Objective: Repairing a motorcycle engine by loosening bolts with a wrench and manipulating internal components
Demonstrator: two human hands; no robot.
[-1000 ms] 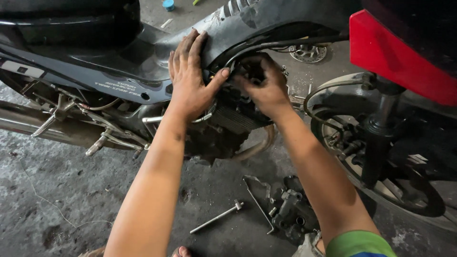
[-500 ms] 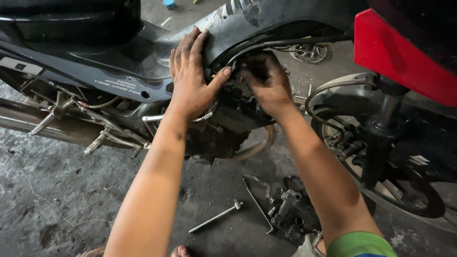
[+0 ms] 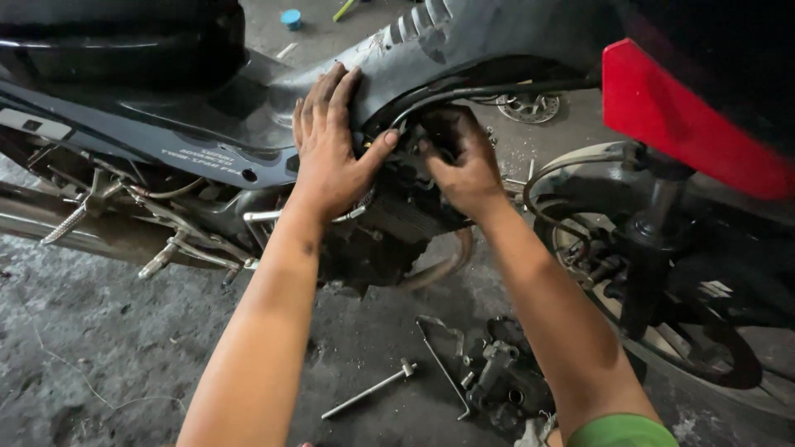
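1. Little changed since half a second ago: left hand (image 3: pixel 331 153) still spread flat, fingers fanned, on the dark grey body panel (image 3: pixel 464 41) of the motorcycle; right hand (image 3: pixel 460 161) still tucked under the panel's edge at the engine (image 3: pixel 389 223), fingers curled into the recess. Cannot tell what, if anything, pinched there.
2. View shifted only slightly; arms in the same reach.
3. Small white lettering on the grey side strip below the left wrist; pale rectangular sticker at the far left of the frame. Bright red fairing (image 3: pixel 687 124) at upper right.
4. Below, on the concrete floor (image 3: pixel 99 364): T-handle wrench (image 3: pixel 368 389), bent metal rod (image 3: pixel 439 364), a dark heap of engine parts (image 3: pixel 497 372).
5. Farther back on the floor: small blue cap (image 3: pixel 291 17), brake disc (image 3: pixel 526 106).
6. Floor grey, stained, gritty; front wheel (image 3: pixel 704 331) at right.
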